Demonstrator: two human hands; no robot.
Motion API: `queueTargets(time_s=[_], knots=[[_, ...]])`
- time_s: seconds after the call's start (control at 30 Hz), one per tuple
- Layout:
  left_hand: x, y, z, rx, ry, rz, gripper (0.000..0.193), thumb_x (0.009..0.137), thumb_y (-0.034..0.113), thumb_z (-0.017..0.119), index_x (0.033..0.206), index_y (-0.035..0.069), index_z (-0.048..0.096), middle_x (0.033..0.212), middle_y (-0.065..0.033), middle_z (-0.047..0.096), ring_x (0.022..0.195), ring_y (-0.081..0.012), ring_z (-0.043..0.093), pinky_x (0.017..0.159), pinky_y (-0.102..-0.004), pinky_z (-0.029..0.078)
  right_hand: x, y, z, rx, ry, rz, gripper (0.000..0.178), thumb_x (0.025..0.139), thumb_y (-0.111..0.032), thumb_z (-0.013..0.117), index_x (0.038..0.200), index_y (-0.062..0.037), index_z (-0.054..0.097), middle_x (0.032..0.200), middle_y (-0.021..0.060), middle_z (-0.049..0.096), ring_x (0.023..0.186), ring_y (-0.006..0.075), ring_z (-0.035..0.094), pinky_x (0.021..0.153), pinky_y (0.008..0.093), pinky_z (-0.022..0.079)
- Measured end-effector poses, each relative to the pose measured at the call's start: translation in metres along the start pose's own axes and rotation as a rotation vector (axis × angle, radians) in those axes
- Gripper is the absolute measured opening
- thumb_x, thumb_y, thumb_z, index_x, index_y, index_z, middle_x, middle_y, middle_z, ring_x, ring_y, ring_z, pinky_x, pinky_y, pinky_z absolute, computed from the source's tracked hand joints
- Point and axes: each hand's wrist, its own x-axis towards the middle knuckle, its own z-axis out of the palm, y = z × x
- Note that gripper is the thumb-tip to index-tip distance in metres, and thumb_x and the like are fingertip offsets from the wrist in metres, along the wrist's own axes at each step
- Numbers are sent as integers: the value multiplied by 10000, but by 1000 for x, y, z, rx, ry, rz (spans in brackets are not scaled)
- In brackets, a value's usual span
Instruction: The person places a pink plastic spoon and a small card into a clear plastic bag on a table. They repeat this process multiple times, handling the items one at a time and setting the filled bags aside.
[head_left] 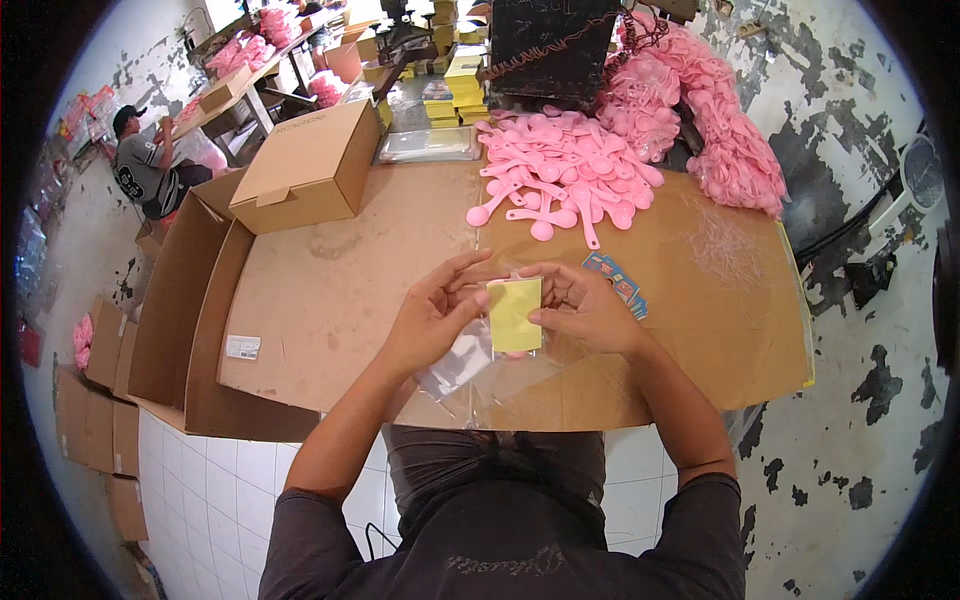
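Between my two hands is a small yellow card [515, 315], held upright over the table. My left hand [435, 312] pinches its left edge, thumb in front. On the right edge lies the thumb of my right hand [585, 310], its other fingers curled behind. A bit of pink shows just under the card; what it belongs to is hidden. Clear plastic bags [465, 368] lie on the table below my hands. Beside my right hand a few blue printed cards [620, 285] are fanned out. Beyond my hands spreads a heap of pink plastic measuring spoons [570, 165].
A closed cardboard box [310, 165] stands at the far left, beside a big open carton [180, 300]. Bagged pink spoons [735, 150] pile up at the far right. Thin clear strands [725, 245] and a white label [243, 347] lie on the cardboard tabletop. Another person [150, 165] sits at the back left.
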Motion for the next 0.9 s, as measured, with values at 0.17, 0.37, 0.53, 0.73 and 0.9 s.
queueTargets(time_s=[0.17, 0.37, 0.53, 0.73, 0.9], knots=[[-24, 1, -19, 200, -128, -195, 290, 971, 76, 720, 1233, -36, 667, 1013, -93, 746, 849, -127, 710, 753, -270, 589, -4, -5, -3, -36, -22, -22, 453, 961, -63, 714, 1379, 14, 559, 1145, 76, 698, 1002, 147, 674, 878, 320, 544], [-61, 8, -130, 234, 516, 90, 297, 1048, 186, 595, 1277, 2, 640, 1085, -113, 706, 956, -191, 711, 808, -329, 596, -16, -6, -66, -1121, 492, -107, 456, 865, -236, 775, 1244, -2, 680, 1173, 160, 691, 1092, 325, 650, 950, 428, 516], [-45, 61, -117, -333, 748, 501, 497, 1108, 356, 461, 1458, 8, 515, 1351, -109, 637, 1131, -187, 668, 977, -344, 547, -30, -1, -89, -1324, 571, 34, 361, 863, -234, 758, 1132, 5, 725, 1105, 200, 678, 1103, 384, 625, 944, 450, 508], [-21, 11, -31, 643, 25, 121, 310, 896, 117, 788, 1197, 61, 736, 1005, -47, 697, 862, -119, 639, 791, -284, 517, -28, -8, -86, -1176, 519, 219, 243, 861, -183, 759, 1006, 11, 734, 991, 187, 672, 985, 364, 657, 866, 459, 518], [3, -33, 32, 1162, -316, 437, 290, 843, 211, 817, 1078, 57, 743, 968, -100, 643, 905, -271, 649, 797, -391, 514, -23, -1, -87, -1151, 515, 145, 161, 854, -98, 744, 959, 11, 691, 946, 164, 674, 914, 331, 662, 818, 440, 522]])
